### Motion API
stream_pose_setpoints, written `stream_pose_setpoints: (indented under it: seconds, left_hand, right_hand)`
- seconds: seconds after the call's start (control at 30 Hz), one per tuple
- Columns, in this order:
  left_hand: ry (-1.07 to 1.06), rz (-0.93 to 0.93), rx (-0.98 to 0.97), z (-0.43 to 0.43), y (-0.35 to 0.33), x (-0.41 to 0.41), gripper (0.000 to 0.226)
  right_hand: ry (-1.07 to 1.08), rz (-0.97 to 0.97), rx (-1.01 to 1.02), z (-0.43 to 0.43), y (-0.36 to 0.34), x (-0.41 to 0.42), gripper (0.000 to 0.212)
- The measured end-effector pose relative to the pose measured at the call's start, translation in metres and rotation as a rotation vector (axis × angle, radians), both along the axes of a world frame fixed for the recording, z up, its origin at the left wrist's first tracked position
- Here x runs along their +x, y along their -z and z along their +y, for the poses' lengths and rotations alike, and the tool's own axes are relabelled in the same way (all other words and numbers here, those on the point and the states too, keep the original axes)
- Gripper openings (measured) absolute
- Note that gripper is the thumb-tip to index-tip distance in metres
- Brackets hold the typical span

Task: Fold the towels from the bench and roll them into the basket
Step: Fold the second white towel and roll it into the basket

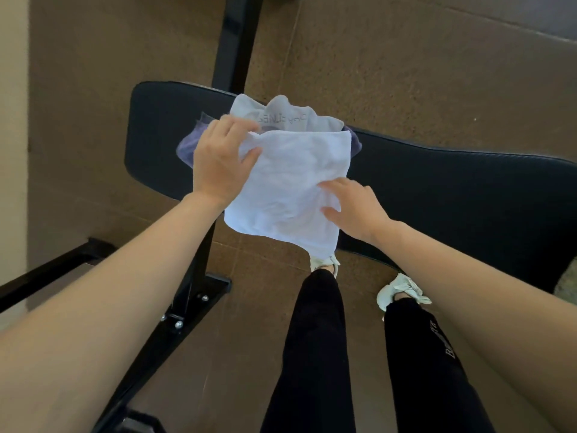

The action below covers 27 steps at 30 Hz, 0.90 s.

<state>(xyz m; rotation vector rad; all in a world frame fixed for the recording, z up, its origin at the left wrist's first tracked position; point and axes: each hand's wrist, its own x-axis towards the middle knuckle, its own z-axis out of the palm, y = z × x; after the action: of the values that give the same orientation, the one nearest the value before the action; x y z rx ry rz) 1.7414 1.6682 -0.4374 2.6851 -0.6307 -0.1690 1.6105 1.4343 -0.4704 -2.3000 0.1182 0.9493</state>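
Observation:
A white towel (290, 189) hangs unfolded above the near edge of the black padded bench (437, 189). My left hand (221, 157) pinches its upper left edge. On its right side, my right hand (356, 207) grips the cloth with fingers spread. Behind it on the bench lies a second white towel with grey lettering (281, 115) on top of a purple towel (190, 145). No basket shows in the view.
The bench's black metal frame (187, 307) runs down to the brown floor at lower left, and a black upright (234, 42) rises behind the bench. My legs in black trousers and white shoes (402, 292) stand right of the frame.

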Motion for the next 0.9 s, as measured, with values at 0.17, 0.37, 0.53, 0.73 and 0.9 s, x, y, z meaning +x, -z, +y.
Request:
stream_pose_setpoints:
  seconds: [0.17,0.37,0.53,0.73,0.9]
  left_hand:
    - [0.018,0.006,0.094,0.001,0.002,0.006,0.022]
    - [0.023,0.049,0.208,-0.002,0.001,0.019,0.019]
    - [0.035,0.084,0.158,-0.002,-0.004,0.021,0.02]
    - [0.042,0.123,-0.07,-0.005,-0.018,0.006,0.024]
    - [-0.109,0.27,-0.191,-0.011,-0.04,-0.008,0.021]
  right_hand:
    - [0.271,-0.256,0.219,0.018,-0.019,0.051,0.049]
    - [0.079,-0.242,0.113,0.031,-0.019,0.1,0.047]
    - [0.111,-0.287,0.087,0.027,-0.023,0.1,0.025]
    - [0.031,-0.202,0.034,0.015,-0.03,0.08,0.028]
    - [0.038,-0.186,-0.07,-0.02,-0.048,0.042,0.035]
